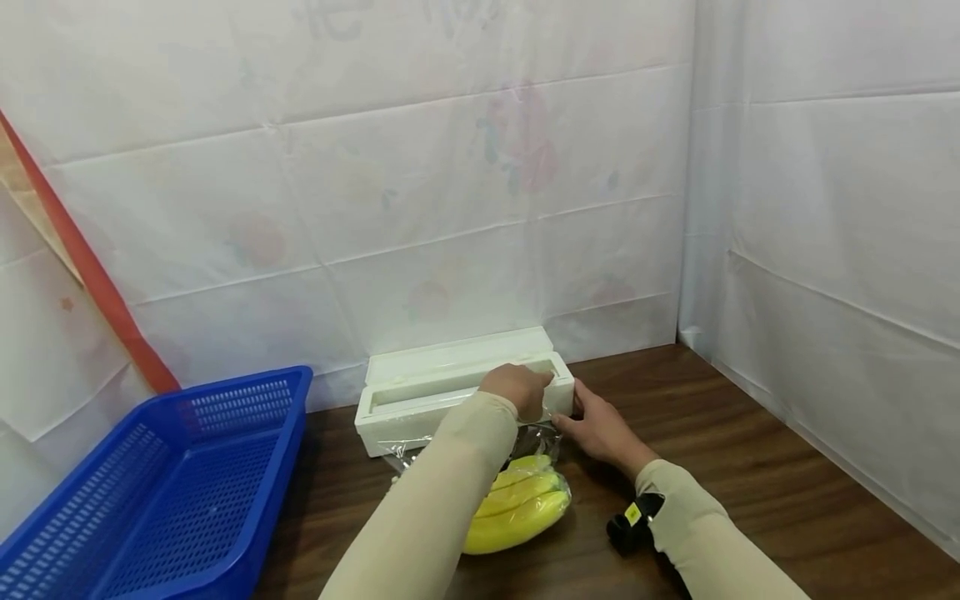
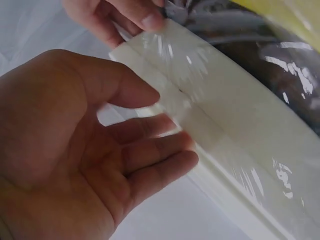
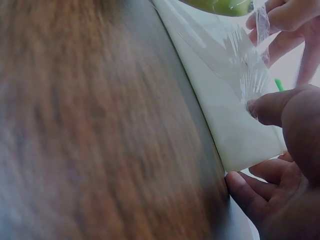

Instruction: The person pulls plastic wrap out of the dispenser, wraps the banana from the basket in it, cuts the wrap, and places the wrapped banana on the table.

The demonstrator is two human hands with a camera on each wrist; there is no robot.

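Observation:
A long white cling film box (image 1: 405, 433) stands against the back wall, its lid (image 1: 457, 354) tipped back. Clear cling film (image 2: 292, 70) comes down over its front face and spreads across a bunch of yellow bananas (image 1: 517, 521) lying before it. My left hand (image 1: 517, 390) reaches over the box near its right end; in the left wrist view its thumb and fingers are spread apart at the top edge, over the film. My right hand (image 1: 600, 425) grips the box's right end, thumb on the film-covered front, fingers round the side.
A blue plastic basket (image 1: 258, 500) stands at the left on the dark wooden table (image 1: 750, 467). White sheeting (image 1: 450, 208) hangs behind and at the right. An orange strip (image 1: 97, 275) runs down the left side. A black strapped device (image 1: 633, 521) sits at my right wrist.

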